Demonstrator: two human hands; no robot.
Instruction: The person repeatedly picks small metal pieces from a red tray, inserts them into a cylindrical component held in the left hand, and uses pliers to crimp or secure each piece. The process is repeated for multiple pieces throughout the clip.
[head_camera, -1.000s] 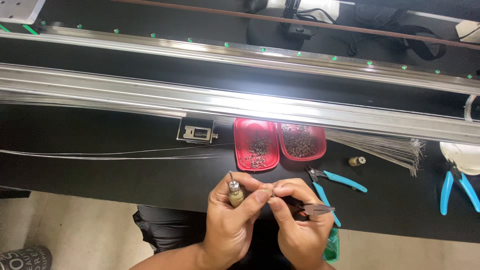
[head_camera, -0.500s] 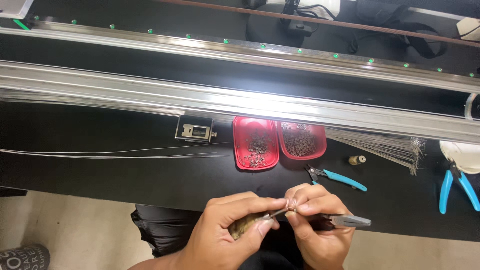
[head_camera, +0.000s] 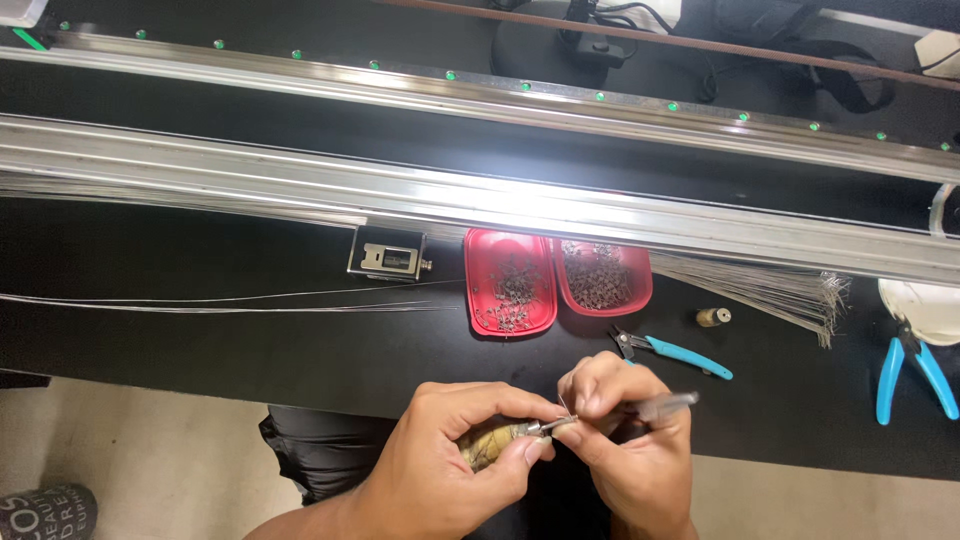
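At the near edge of the desk, low in the view, the two hands meet over the person's lap. The left hand comes in from the lower left with the palm turned down and the fingers curled; its grip is pressed together around a small brass-coloured spool, thumb below and forefinger on top. The spool lies roughly level, its long axis running left to right, and its metal tip points right toward the other hand. The right hand rises from below with the knuckles toward the camera; its thumb and forefinger pinch together right at the spool's tip, where a fine wire stands up a little between the fingertips. The same hand also holds a slim grey tool tucked under the fingers, its long axis nearly level and its free end pointing right, just past the knuckles.

Just beyond the right hand, on the black desk, lie blue-handled cutters, handles pointing right. Farther back, two red trays of small metal parts sit side by side, touching. Left of them is a small metal block, and long thin wires run leftward from the trays. A second small spool stands right of the trays, near a fanned bundle of wires. Blue-handled pliers lie at the far right.
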